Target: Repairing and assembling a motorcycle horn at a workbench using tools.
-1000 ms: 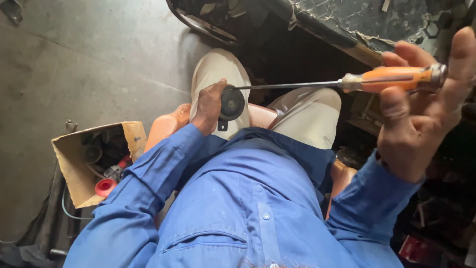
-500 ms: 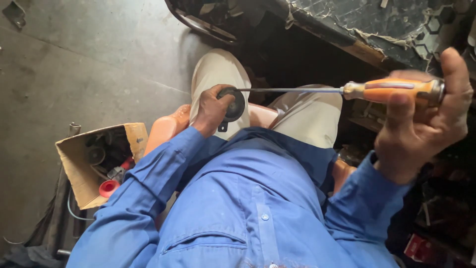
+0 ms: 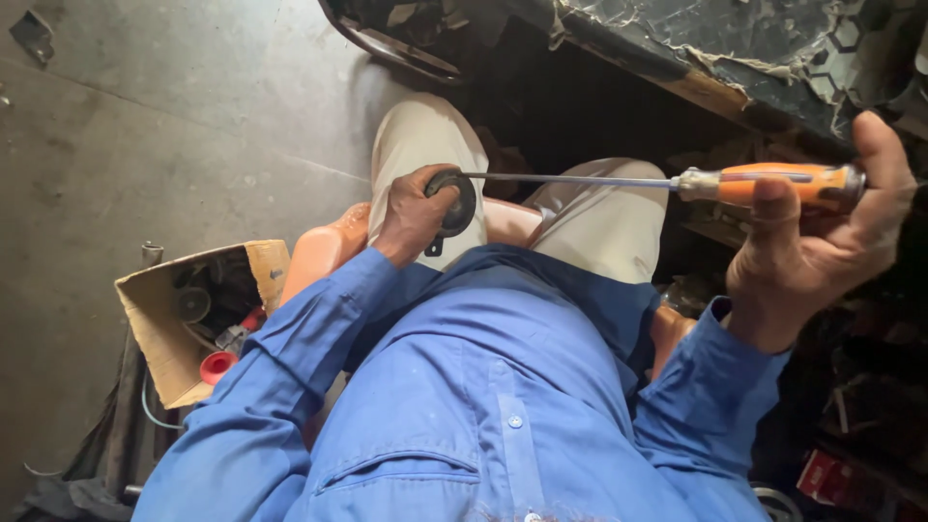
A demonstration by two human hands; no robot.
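Orange handle: the screwdriver point(image 3: 667, 182) is gripped at its orange-and-grey handle by the right hand point(image 3: 817, 242), fingers curled round it and the thumb raised over the butt end.
Steel shaft: a long thin shaft is held almost level, running leftward from the handle across the knees to the round black part point(image 3: 452, 203).
Round black part: a dark disc-shaped piece (its exact kind cannot be told) is clasped by the left hand point(image 3: 411, 215), fingers closed round its rim; the shaft tip is met at its upper edge, above the left thigh.
Lap: both hands are held above pale trousers point(image 3: 425, 145), with blue sleeves and a blue shirt point(image 3: 483, 406) seen beneath.
Seat: an orange plastic seat point(image 3: 324, 246) is shown at either side of the legs.
Cardboard box point(image 3: 155, 309): set on the grey floor just beside the seat, well apart from the hands, and filled with small dark parts and a red cap point(image 3: 217, 365).
Upper edge: a dark, worn panel point(image 3: 735, 58) with torn covering is seen beyond the knees.
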